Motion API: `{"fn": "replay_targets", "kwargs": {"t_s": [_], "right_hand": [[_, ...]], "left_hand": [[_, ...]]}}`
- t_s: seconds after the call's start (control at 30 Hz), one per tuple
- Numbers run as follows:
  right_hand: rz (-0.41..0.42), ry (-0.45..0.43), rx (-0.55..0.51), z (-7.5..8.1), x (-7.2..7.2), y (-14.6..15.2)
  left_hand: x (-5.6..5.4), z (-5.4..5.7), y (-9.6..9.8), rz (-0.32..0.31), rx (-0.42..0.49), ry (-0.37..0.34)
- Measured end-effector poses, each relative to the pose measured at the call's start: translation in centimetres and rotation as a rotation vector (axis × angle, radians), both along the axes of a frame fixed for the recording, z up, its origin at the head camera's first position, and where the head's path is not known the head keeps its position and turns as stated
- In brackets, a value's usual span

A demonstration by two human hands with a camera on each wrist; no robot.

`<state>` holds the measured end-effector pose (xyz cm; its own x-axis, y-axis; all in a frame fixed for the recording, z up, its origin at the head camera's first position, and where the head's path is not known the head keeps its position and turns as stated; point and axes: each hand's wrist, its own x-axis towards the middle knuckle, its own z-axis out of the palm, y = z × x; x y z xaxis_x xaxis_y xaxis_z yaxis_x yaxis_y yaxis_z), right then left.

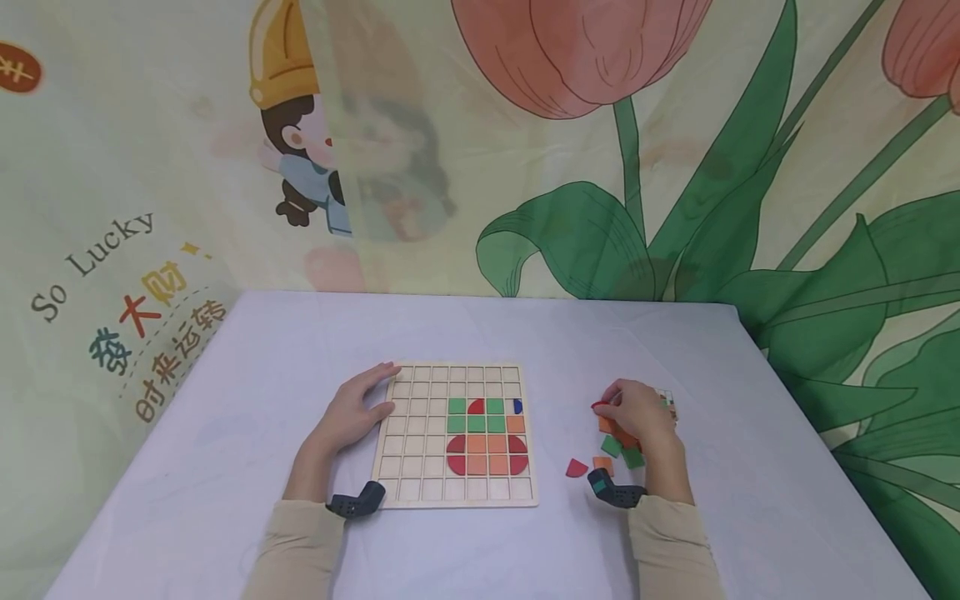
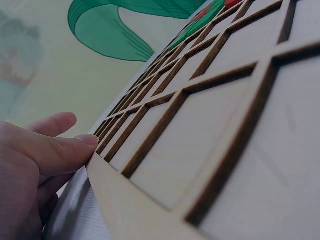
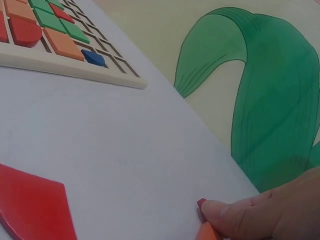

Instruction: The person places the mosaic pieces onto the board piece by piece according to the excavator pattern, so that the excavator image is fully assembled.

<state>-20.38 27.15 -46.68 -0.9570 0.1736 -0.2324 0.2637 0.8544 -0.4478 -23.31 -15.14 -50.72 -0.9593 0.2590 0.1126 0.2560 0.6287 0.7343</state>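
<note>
A wooden grid board (image 1: 408, 450) lies on the table, its right part filled with green and orange squares, red quarter-round pieces and a small blue piece (image 1: 517, 406). My left hand (image 1: 352, 412) rests at the board's left edge with fingers extended; in the left wrist view the thumb (image 2: 75, 150) touches the rim. To the right of the board, my right hand (image 1: 633, 408) pinches a small red piece (image 3: 201, 204) between thumb and fingertips, over a loose pile. Part of that pile is hidden under the hand.
Loose green squares (image 1: 632, 457), an orange square (image 1: 602, 464) and a red quarter-round piece (image 1: 576, 468) lie near the right wrist. Behind the right hand, a small patterned card (image 1: 667, 402) partly shows. A printed cloth backdrop (image 1: 420, 258) hangs behind the white table (image 1: 315, 333).
</note>
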Motion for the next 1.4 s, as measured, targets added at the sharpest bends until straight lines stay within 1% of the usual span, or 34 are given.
{"fn": "replay_targets", "kwargs": {"t_s": [0.13,0.23,0.37,0.5,0.63,0.73,0.8,0.9,1.0,1.13,1.3,1.4], "right_hand": [[0.025,0.023,0.004,-0.1,-0.3,-1.0],[0.046,0.064,0.014,-0.4,-0.5,-2.1],[0.044,0.107,0.036,-0.6,-0.7,-3.6],[0.039,0.110,0.035,-0.9,-1.2,-4.2],[0.092,0.093,-0.010,-1.1,-1.3,-3.5],[0.131,0.063,-0.049,-0.6,-1.0,-2.1],[0.131,0.030,-0.057,-0.1,-0.6,-1.1],[0.127,-0.016,-0.037,0.5,0.0,0.0],[0.128,-0.042,-0.019,0.6,0.3,0.2],[0.158,-0.046,-0.012,0.4,0.1,-1.2],[0.203,-0.025,0.036,0.3,-0.1,-4.3],[0.204,-0.013,0.054,0.4,-0.1,-5.9]], "left_hand": [[0.0,-0.1,-0.1,0.000,-0.003,0.005],[0.0,-0.1,-0.1,-0.001,-0.006,0.005],[0.0,-0.1,-0.1,-0.002,-0.006,0.004],[0.0,-0.1,-0.1,-0.001,-0.007,0.007],[0.0,0.0,-0.1,0.000,-0.011,0.010],[0.1,0.0,-0.1,0.001,-0.014,0.012],[0.1,0.0,-0.1,0.001,-0.014,0.013],[0.1,0.1,0.0,0.002,-0.013,0.014],[0.1,0.1,0.0,0.005,-0.016,0.010],[0.2,0.0,0.0,0.010,-0.016,0.000],[0.2,-0.1,0.0,0.009,-0.015,0.002],[0.1,0.0,0.1,0.007,-0.015,0.006]]}}
